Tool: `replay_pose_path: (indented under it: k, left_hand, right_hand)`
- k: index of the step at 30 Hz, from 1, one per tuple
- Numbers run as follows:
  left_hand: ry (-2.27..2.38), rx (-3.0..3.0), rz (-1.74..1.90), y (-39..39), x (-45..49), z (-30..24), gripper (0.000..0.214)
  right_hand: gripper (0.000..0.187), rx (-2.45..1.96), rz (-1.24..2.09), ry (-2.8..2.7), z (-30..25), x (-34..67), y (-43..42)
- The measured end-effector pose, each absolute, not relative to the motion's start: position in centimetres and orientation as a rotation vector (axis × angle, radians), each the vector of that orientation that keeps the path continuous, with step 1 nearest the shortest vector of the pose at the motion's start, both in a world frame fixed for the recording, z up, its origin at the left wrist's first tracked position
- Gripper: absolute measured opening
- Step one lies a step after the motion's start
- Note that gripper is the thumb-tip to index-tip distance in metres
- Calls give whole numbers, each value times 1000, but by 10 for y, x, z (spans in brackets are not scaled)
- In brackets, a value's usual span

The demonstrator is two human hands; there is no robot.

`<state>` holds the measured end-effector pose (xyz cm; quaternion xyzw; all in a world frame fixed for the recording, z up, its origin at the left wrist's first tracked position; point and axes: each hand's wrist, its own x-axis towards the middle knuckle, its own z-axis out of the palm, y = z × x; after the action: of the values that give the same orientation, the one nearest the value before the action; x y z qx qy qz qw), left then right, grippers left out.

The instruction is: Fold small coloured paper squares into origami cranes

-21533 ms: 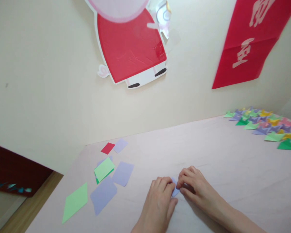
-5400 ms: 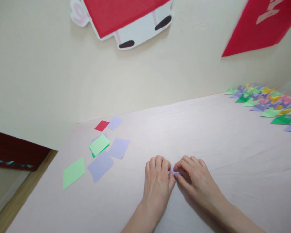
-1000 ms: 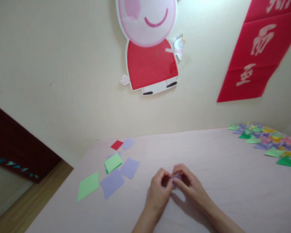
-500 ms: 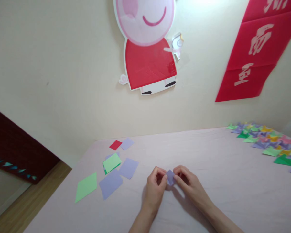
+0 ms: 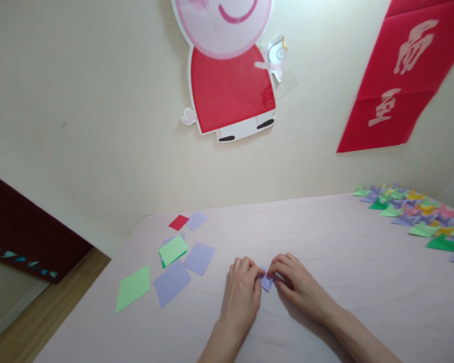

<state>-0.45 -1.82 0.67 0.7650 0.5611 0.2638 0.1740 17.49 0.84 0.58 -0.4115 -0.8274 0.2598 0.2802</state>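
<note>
Head view, the only one: two bare hands work at the middle of the near part of a pale cloth-covered surface [image 5: 318, 227]. Task piece, a small folded purple paper [image 5: 267, 285], lies between them, its point toward the wearer and crease lines faintly visible. Left hand [image 5: 243, 287]: fingers bent and bunched close together, fingertips at the paper's left edge; thumb lower, near the same side. Right hand [image 5: 297, 286]: fingers curled, fingertips on the upper right of the paper, thumb set apart beneath them near its right side. Whether either hand truly pinches the paper, or only presses it down, cannot be told; the fingers hide the contact. Step in hand, as judged: making or flattening a fold in this piece. The next move would seem to call for the left fingertips to steady the paper while the right ones line up the edge and press the crease firmly; with so small a piece, slipping out of line looks the main risk. Left of the hands: loose sheets, light green [image 5: 133, 288], purple [image 5: 171, 283] and red [image 5: 179, 223]. Far right: rows of folded multicoloured paper shapes [image 5: 423, 230].
</note>
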Motion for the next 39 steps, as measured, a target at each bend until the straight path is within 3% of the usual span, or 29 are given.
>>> replay_pose_path:
  k: [6,24,33,39]
  left_hand:
    - [1538,2220,716,-20,-10,7,39]
    - [1580,2414,609,-19,-1,16,17]
    - [1628,2470,657,-10,5,9,16]
    - [1636,2458,676,-4,11,9,14]
  right_hand:
    - [22,-1034,626,-2272,4,180,12]
    - [17,-1093,587,-2230,-4,177,16]
    - [28,-1081,601,-2116,-13,183,22]
    - [22,-1163,635,-2117,-13,183,24]
